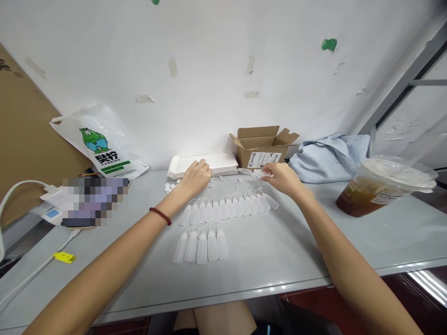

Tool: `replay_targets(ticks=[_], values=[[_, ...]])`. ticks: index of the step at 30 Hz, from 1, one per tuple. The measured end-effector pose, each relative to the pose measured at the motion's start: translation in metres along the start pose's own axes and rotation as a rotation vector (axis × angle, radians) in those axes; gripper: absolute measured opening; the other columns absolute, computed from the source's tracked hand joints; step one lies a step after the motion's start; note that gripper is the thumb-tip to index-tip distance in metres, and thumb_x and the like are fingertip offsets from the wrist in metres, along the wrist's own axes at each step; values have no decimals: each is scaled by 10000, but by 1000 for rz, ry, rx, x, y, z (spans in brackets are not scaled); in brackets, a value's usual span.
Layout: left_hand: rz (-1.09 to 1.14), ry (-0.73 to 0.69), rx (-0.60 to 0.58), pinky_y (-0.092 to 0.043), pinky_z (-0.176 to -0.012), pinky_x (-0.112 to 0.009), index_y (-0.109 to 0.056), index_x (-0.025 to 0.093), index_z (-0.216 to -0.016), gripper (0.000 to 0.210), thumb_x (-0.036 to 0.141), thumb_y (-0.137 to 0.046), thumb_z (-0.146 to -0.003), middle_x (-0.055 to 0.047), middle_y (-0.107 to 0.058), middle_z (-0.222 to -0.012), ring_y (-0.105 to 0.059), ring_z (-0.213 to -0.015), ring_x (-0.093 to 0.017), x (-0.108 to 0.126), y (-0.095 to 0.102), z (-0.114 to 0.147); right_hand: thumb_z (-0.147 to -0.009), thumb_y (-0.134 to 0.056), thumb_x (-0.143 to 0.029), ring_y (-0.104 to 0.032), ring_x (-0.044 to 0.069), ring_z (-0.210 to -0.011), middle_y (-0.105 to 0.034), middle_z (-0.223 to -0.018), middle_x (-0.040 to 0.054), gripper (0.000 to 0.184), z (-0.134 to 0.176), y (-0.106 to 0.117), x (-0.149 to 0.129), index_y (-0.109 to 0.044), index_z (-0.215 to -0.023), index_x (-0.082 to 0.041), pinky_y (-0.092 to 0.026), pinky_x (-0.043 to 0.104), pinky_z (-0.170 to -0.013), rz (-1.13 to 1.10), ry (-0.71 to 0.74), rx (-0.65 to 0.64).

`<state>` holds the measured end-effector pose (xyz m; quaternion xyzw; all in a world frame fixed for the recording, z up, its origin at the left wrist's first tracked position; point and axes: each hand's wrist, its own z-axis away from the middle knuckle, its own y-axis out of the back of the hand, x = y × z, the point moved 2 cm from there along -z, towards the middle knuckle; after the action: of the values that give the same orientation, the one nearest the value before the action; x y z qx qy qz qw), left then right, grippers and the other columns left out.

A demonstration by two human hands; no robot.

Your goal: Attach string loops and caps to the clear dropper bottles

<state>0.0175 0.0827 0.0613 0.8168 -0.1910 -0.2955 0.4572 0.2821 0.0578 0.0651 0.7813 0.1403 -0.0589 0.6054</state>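
My left hand [198, 177] is closed, knuckles up, in front of a stack of flat white packets [220, 163]. What its fingers hold, if anything, is hidden. At the small carton, my right hand [281, 177] pinches a white translucent piece [258, 173] between thumb and fingers. Small white loose bits [226, 179] lie between the two hands. Below them stretches a row of several translucent, bottle-shaped tags with thin loops [223, 209]. A shorter row of the same tags [202, 246] lies closer to the table's front edge.
An open brown carton [265, 151] stands against the wall. Right of it are a light blue cloth bag [328, 160] and a plastic cup of drink [366, 190]. On the left are a white plastic bag [104, 139], a blurred-out device [94, 202] and a white cable [38, 272].
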Motion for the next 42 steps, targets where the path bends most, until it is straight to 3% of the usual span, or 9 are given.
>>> replay_targets(ticks=[7, 11, 14, 17, 21, 23, 26, 29, 42], values=[[-105, -35, 52, -375, -665, -394, -659, 91, -746, 224, 8, -454, -783, -192, -645, -779, -526, -849, -308, 5, 10, -6, -784, -628, -231, -621, 228, -835, -697, -892, 77, 119, -1, -4, -3, -655, -874, -156, -422, 303, -668, -80, 81, 109], [-136, 14, 103, -375, -666, -397, -656, 99, -747, 195, 50, -474, -798, -177, -640, -762, -525, -830, -309, 10, 9, 2, -773, -637, -229, -626, 221, -809, -696, -867, 73, 112, 0, -5, -6, -652, -858, -157, -441, 310, -688, -173, 97, 150], [-61, 127, 154, -374, -690, -402, -643, 119, -739, 186, 87, -474, -809, -166, -642, -777, -519, -842, -305, 7, 12, 8, -767, -648, -226, -624, 217, -796, -694, -862, 70, 107, 3, -6, -17, -651, -853, -162, -450, 314, -685, -245, 134, 168], [328, 410, 241, -376, -717, -375, -608, 163, -685, 144, 131, -510, -785, -102, -630, -734, -515, -832, -264, 3, 20, 15, -769, -651, -237, -622, 205, -754, -693, -849, 63, 114, 9, -8, -33, -649, -861, -170, -465, 310, -656, -344, 195, 146], [1344, 817, 169, -366, -603, -278, -567, 165, -635, 120, 221, -569, -741, -23, -562, -666, -499, -678, -160, 14, 25, 28, -796, -615, -225, -620, 192, -762, -684, -867, 62, 111, 21, -15, -57, -638, -895, -181, -488, 294, -622, -482, 327, 94], [1786, 847, 67, -350, -552, -247, -545, 157, -623, 137, 236, -595, -722, -8, -530, -646, -476, -623, -125, 27, 27, 31, -810, -597, -213, -617, 190, -772, -676, -866, 65, 109, 26, -21, -66, -633, -907, -180, -496, 290, -616, -522, 387, 62], [2118, 862, -103, -333, -498, -227, -516, 154, -623, 151, 228, -619, -703, 10, -500, -593, -435, -539, -93, 43, 31, 33, -823, -589, -218, -613, 189, -786, -669, -862, 68, 117, 32, -26, -75, -628, -926, -178, -504, 296, -627, -563, 433, 40], [2153, 901, -149, -310, -460, -213, -506, 152, -618, 145, 203, -622, -688, 18, -488, -559, -420, -498, -78, 50, 34, 32, -832, -583, -226, -612, 183, -786, -671, -863, 62, 119, 36, -27, -79, -621, -935, -181, -502, 297, -638, -601, 426, 36], [1990, 953, 3, -374, -477, -210, -644, 101, -669, 88, 181, -655, -632, -27, -579, -663, -527, -613, -101, 49, 35, 35, -836, -582, -239, -614, 183, -810, -686, -892, 59, 121, 40, -20, -86, -627, -938, -191, -483, 296, -653, -717, 387, -50]])
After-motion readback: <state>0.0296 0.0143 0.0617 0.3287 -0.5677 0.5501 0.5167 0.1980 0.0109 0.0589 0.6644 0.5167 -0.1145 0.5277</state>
